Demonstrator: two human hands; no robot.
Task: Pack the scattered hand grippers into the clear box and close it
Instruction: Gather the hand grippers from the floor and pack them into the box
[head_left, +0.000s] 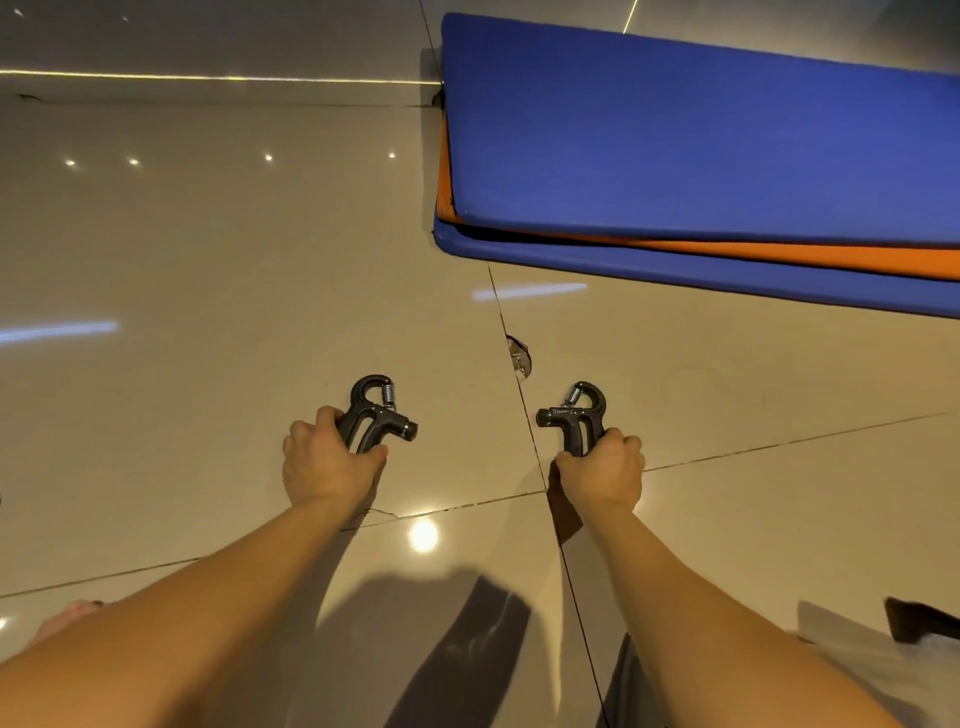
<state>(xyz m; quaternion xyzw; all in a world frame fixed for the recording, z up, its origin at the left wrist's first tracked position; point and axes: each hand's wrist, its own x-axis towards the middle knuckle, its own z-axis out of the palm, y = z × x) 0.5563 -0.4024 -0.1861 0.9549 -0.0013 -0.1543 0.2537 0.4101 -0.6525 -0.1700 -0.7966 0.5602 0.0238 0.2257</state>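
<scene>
head view: two black hand grippers, left hand gripper (375, 415) and right hand gripper (577, 415), held out over the tiled floor (208, 249), handles closed inside the fists, spring loops jutting forward away from the body. left hand (327, 460) wrapped shut round one, right hand (602, 467) round the other, equally near. no clear box in sight, so no telling which way to carry. stacked blue and orange mats (701, 156) beyond on the right
</scene>
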